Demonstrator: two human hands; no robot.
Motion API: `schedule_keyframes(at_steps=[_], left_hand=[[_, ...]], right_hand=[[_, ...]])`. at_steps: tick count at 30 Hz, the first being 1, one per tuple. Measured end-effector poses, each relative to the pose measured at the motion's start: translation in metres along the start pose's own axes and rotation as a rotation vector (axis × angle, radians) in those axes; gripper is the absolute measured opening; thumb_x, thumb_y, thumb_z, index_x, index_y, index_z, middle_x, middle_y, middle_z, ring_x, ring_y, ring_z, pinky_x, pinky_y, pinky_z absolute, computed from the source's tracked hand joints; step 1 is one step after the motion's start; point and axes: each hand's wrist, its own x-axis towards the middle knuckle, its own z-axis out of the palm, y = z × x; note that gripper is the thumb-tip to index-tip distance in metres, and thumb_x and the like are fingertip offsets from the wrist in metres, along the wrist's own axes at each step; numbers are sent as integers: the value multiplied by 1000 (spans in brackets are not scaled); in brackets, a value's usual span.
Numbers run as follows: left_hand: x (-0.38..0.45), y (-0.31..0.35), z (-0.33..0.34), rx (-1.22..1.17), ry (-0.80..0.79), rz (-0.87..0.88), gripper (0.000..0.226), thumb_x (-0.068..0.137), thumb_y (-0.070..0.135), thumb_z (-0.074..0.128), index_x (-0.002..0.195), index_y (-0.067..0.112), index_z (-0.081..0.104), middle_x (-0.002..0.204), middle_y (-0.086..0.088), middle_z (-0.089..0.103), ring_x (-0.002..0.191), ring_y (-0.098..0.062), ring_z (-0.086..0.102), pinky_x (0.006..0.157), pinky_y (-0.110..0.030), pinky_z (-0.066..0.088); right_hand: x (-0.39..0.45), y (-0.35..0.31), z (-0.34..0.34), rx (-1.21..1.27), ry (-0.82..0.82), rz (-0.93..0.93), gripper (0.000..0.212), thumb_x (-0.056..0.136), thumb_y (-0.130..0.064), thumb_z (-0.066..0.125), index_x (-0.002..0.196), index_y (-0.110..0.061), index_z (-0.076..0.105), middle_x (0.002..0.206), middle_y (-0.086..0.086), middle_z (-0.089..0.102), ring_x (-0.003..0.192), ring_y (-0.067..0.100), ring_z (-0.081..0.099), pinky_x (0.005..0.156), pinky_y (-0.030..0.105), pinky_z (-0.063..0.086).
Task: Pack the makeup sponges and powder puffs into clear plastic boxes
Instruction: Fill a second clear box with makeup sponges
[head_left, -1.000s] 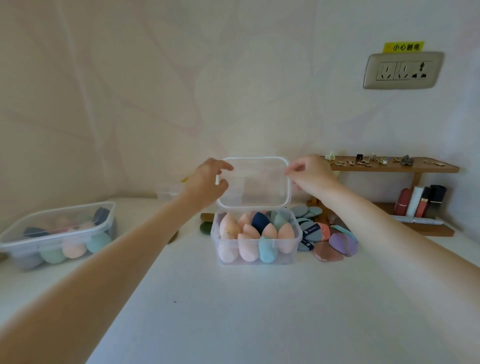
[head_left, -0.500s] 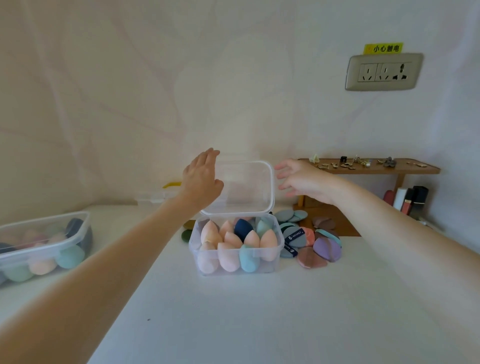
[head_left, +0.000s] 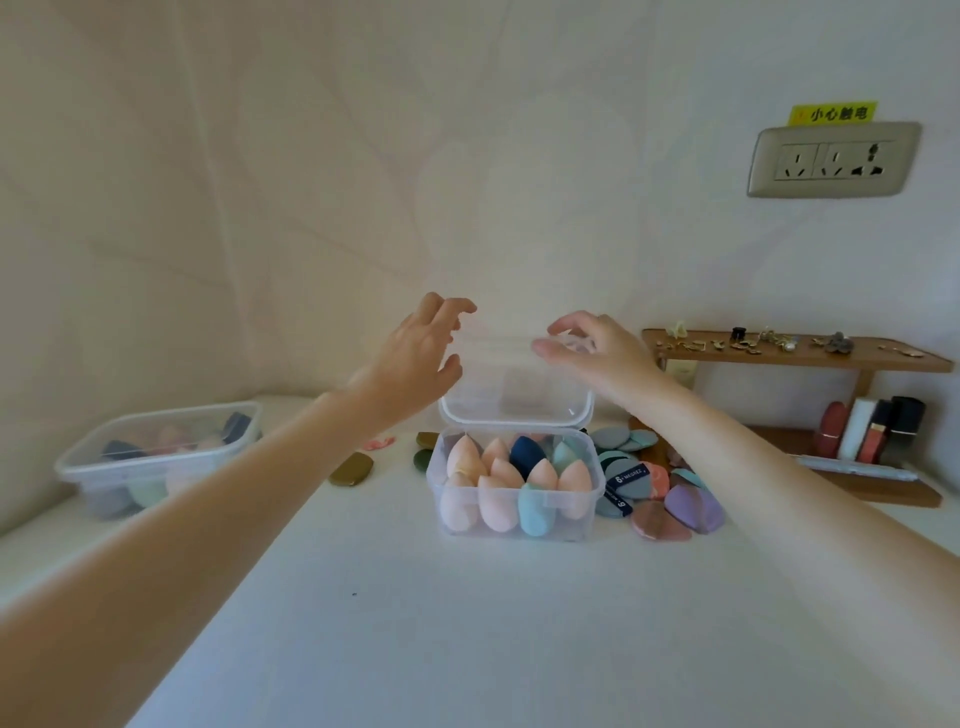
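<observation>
— Hands first: what differs from half a second ago?

— Both have risen to the top edge of the lid (head_left: 515, 382), which stands upright, hinged at the back of the middle box (head_left: 514, 486). The left hand (head_left: 415, 358), flat beside the lid before, now has its fingers bent over the lid's upper left corner, thumb at its left edge. The right hand (head_left: 602, 351), which hovered spread beside the lid, now lays its fingertips on the upper right corner. Whether either grip truly closes on the clear plastic cannot be told; the fingers are loosely curved and lie against it.

— And counting, left to right?

— One closed clear box (head_left: 158, 457) at the far left of the counter (head_left: 415, 623), with blurred sponges inside, too vague to count. Then three olive-green pads (head_left: 352, 469) lying loose between that box and the middle one. In the middle box, about ten teardrop sponges (head_left: 498, 501) stand on end: mostly peach and pink, one navy, two or three teal.

— To its right?

— A heap of flat powder puffs (head_left: 670, 499) touching the box's right wall, grey, teal, coral, brown and purple, overlapping so the number is unclear. Beyond, one wooden shelf (head_left: 800, 353) against the wall carries small trinkets, with lipsticks (head_left: 872, 431) beneath, and one socket (head_left: 834, 161) above.
</observation>
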Motion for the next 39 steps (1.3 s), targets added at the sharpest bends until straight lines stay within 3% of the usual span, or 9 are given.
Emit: schedule_keyframes(at_steps=[3,7,12,15,19,26,31,34,39], left_hand=[[-13,0,-3,58,8,7,48,86,2,51,134,10,45,125,-11,48,104,-25,53,95,-34,43],[-33,1,-15,93,0,-30,39,88,-3,43,120,11,59,118,-4,60,107,-25,49,94,-29,39],[-52,14,-25,22,-398,-64,20,90,12,55,106,12,68,113,-1,63,100,-13,57,87,-21,41],[-64,17,-11,78,-580,-55,21,90,18,58,108,14,65,106,1,57,98,-10,50,82,-17,34],[-68,15,-1,112,-598,-67,18,85,22,63,103,20,63,100,4,48,98,-17,52,93,-36,46],[-54,24,7,192,-649,44,23,80,22,71,90,15,52,110,-4,51,104,-23,52,86,-30,40],[-47,25,13,233,-674,90,30,79,23,70,78,18,40,88,5,49,85,-15,44,61,-22,32],[-43,28,13,248,-699,103,36,79,25,70,67,22,36,73,9,42,84,-15,43,56,-19,28],[-42,30,15,293,-695,142,33,81,27,68,68,22,38,73,11,42,85,-18,47,57,-17,28]], right_hand=[[-11,-13,2,-316,-125,-190,43,86,-28,65,126,-20,51,108,-3,47,105,15,48,85,26,36],[-29,-21,8,-547,-251,-210,34,83,-14,61,117,-17,58,110,2,55,102,19,53,87,30,45],[-65,-20,20,-575,-351,-104,25,81,-23,63,106,-20,66,107,-2,62,99,19,58,85,33,50],[-77,-20,25,-595,-395,-83,27,81,-27,66,107,-20,68,103,-4,61,93,15,55,74,25,41],[-77,-22,25,-554,-394,-11,18,85,-19,58,97,-22,71,99,-2,63,98,20,60,72,25,42],[-71,-30,36,-762,-375,-44,17,82,-11,62,98,-14,64,92,0,52,84,20,51,52,19,31],[-66,-28,35,-728,-371,-27,17,78,-16,70,95,-15,66,83,-4,51,83,20,52,51,20,30],[-65,-32,34,-755,-403,-18,18,75,-20,74,90,-16,64,86,-2,54,83,20,53,52,21,31],[-66,-42,49,-1012,-401,-108,35,79,-12,69,65,-17,38,70,-3,39,80,21,46,48,22,25]])
